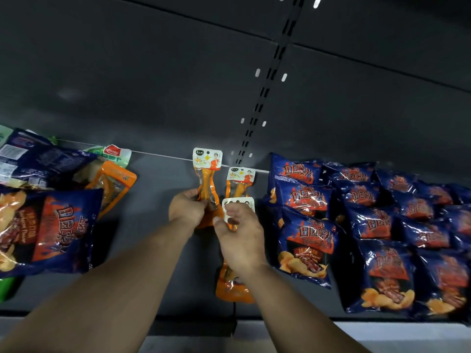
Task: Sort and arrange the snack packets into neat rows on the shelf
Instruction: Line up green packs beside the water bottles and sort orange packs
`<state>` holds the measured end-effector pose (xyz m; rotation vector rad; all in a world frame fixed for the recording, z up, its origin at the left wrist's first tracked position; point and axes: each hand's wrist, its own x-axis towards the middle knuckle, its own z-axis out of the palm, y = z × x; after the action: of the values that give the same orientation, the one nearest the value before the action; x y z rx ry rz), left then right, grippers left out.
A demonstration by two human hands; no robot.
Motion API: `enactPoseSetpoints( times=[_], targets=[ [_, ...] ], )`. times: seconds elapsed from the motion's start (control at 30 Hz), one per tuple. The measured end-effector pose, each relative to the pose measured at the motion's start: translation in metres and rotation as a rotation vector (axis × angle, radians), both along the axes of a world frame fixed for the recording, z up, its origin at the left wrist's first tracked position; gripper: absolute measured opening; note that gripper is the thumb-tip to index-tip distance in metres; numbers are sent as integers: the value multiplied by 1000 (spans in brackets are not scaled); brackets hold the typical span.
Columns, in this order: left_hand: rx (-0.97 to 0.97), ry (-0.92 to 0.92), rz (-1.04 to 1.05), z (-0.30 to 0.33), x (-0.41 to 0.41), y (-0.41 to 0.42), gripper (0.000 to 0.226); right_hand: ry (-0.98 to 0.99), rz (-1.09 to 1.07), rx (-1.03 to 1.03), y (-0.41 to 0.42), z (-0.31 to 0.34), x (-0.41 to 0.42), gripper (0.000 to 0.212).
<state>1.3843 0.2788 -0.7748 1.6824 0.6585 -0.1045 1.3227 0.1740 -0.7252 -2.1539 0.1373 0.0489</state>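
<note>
Partly hidden, two orange packets: left hand (187,208) pinches one (207,174), right hand (239,235) grips another (233,284); bare shelf (158,200) leftward.

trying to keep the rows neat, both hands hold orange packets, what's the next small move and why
Probably lay the right hand's packet down in line below the rear packet. The left hand's packet already starts a parallel row, and blue bags fill the right side.

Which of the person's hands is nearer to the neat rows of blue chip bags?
Right. The right hand, gripping an orange packet, sits just left of the blue chip bags; the left hand is farther left, holding another orange packet.
</note>
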Motion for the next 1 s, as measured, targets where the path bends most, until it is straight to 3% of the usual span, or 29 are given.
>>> enactPoseSetpoints(
  times=[0.33, 0.67, 1.0],
  targets=[
    [351, 170, -10, 2, 10, -12, 34, 30, 31, -6, -15, -1, 0, 30],
    [429, 120, -98, 3, 5, -10, 23, 79, 22, 22, -14, -7, 0, 31],
    [474, 154, -162, 1, 0, -10, 27, 95, 31, -1, -13, -9, -1, 33]
  ],
)
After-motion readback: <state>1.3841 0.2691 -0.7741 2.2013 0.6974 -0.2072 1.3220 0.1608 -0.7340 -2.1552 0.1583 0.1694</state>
